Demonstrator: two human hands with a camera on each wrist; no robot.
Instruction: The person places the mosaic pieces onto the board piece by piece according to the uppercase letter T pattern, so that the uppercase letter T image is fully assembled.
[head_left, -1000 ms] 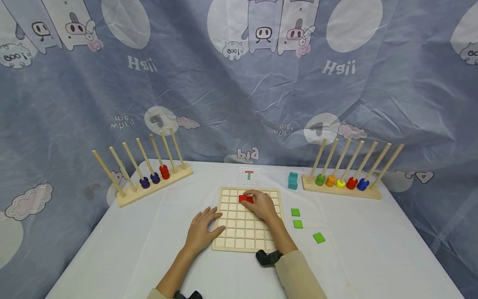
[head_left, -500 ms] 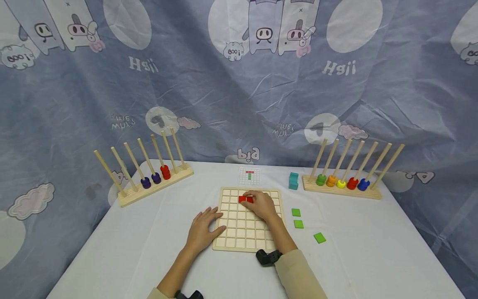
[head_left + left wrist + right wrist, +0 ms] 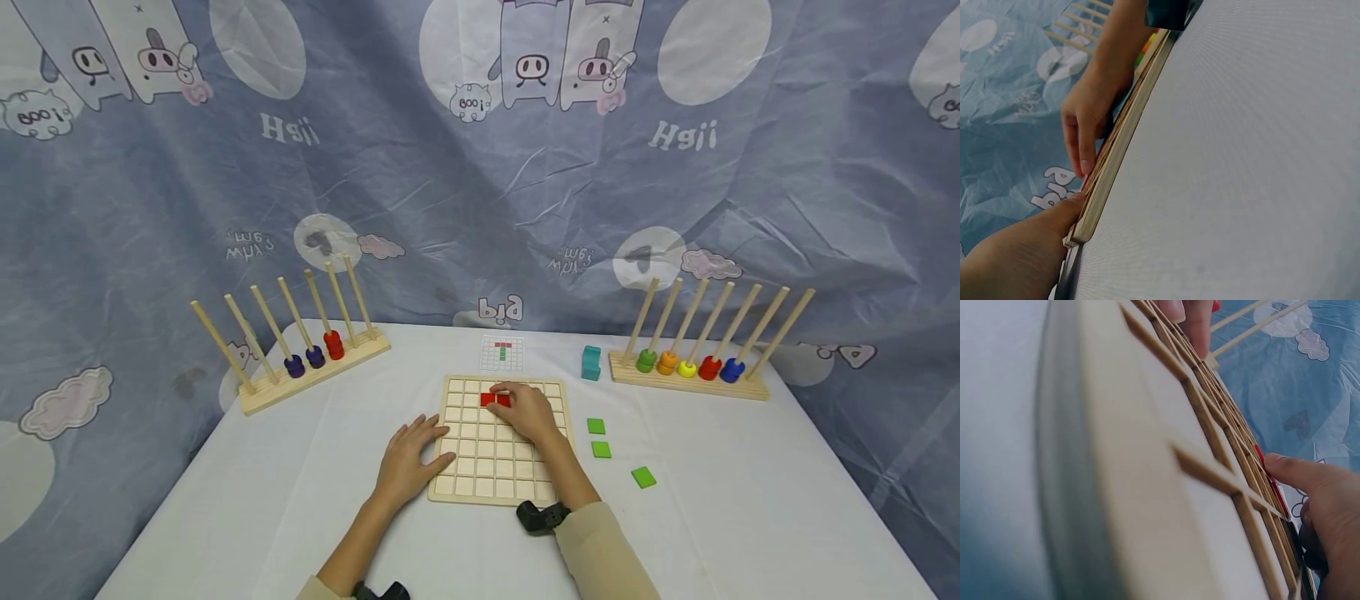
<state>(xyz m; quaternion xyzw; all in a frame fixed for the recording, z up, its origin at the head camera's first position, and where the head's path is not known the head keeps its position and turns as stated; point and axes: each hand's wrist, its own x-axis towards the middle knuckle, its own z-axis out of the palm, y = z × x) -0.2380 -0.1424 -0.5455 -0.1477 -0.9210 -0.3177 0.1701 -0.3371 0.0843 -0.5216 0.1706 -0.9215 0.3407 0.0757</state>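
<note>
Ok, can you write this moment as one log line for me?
left hand: at grid board edge | right hand: touching red tiles | three green tiles: right of board | pattern card: beyond board

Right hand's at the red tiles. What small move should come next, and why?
I'd probably lift the right hand off the red tiles and reach for the nearest green tile. At least two red tiles sit side by side on the grid board, the pattern card shows green below red, and no green is visible on the board.
</note>
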